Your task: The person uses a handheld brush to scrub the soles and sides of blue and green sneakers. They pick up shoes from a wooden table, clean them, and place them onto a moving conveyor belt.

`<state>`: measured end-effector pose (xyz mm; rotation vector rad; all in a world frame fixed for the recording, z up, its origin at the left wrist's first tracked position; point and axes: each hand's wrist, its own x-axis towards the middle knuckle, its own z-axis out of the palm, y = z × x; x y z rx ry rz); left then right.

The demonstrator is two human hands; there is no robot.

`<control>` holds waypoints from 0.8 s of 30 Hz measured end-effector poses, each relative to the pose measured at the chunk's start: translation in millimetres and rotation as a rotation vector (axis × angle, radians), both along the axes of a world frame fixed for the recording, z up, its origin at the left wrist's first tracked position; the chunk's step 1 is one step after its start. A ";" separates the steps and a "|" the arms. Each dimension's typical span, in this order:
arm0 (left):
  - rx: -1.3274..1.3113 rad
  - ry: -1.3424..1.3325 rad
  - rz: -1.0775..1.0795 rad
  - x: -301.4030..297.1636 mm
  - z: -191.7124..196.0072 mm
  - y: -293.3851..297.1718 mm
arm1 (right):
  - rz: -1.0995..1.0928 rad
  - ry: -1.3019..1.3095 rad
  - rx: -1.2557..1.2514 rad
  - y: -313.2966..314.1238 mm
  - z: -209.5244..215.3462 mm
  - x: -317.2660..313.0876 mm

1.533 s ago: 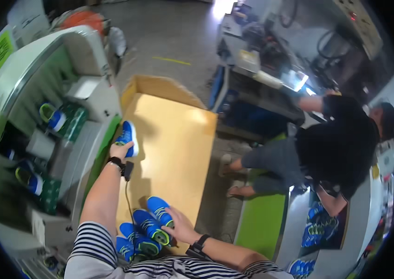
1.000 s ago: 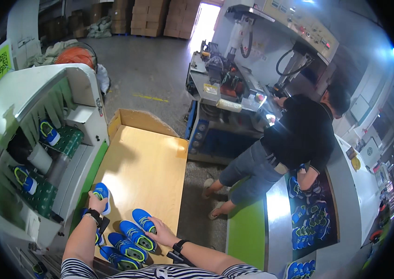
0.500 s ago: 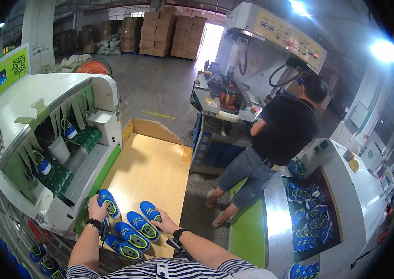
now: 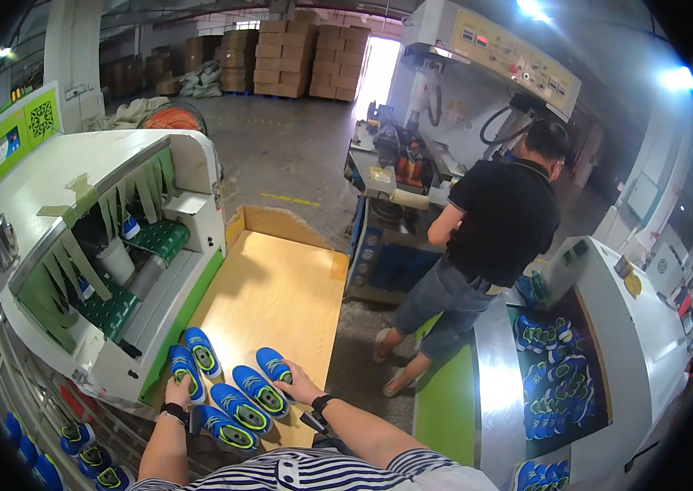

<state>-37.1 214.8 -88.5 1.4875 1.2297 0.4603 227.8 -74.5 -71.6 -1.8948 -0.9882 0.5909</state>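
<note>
My left hand [image 4: 175,391] is closed on the heel end of a blue sneaker [image 4: 183,366] with a lime-green collar, at the near left corner of a wooden tabletop [image 4: 268,282]. Right beside it lies a second blue sneaker [image 4: 202,352], toe pointing away. My right hand [image 4: 302,386] grips the heel of another sneaker [image 4: 273,362], its fingers partly hidden by the shoe. Between my hands several matching sneakers [image 4: 240,407] stand in a slanted row, with dark inserts showing in their openings.
On the left, a white machine [image 4: 150,164] has strip curtains and green conveyors [image 4: 113,311] carrying shoes. A person in a black shirt [image 4: 502,209] stands by a press [image 4: 412,164]. At right, a conveyor [image 4: 563,393] holds several shoes. A rack of shoes [image 4: 76,438] is lower left.
A second sneaker now shows at the left, with my left hand on it. Shoes on the left conveyors have moved deeper behind the strips. My view has shifted slightly.
</note>
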 end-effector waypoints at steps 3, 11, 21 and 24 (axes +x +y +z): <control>-0.009 0.089 0.046 5.1 1.7 -3.4 | -0.015 -0.029 -0.001 1.0 -0.2 -0.4; -0.105 -0.133 -0.040 -0.3 48.5 -30.0 | -0.003 -0.010 -0.006 4.0 4.2 4.1; 0.025 -0.048 -0.119 -1.9 67.5 -46.9 | 0.014 0.220 -0.004 -7.0 2.7 5.8; 0.055 0.054 -0.087 -4.2 84.3 -47.5 | 0.030 0.220 -0.075 4.0 22.0 1.0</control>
